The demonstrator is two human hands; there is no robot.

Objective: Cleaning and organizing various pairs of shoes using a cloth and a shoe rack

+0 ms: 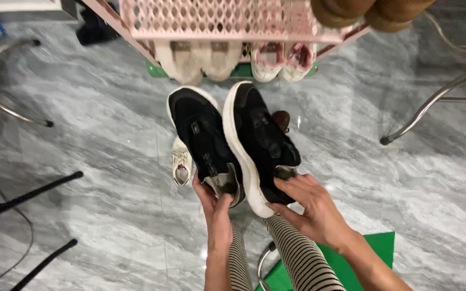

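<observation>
I hold a pair of black sneakers with white soles above the floor, toes pointing away from me. My left hand (215,207) grips the heel of the left black sneaker (200,134). My right hand (308,205) clasps the heel of the right black sneaker (257,140), which is tilted onto its side so its white sole edge shows. Under them a small white shoe (180,164) lies on the floor, and a brown shoe (282,119) peeks out behind the right sneaker. My striped trouser legs (297,258) show below.
A pink perforated shoe rack (217,19) stands ahead, with cream fluffy slippers (200,59) and pink-white shoes (281,59) on a lower shelf. Metal chair legs (432,102) are at right, black stand legs (28,194) at left. A green stool (373,248) sits under me on the grey marble floor (98,140).
</observation>
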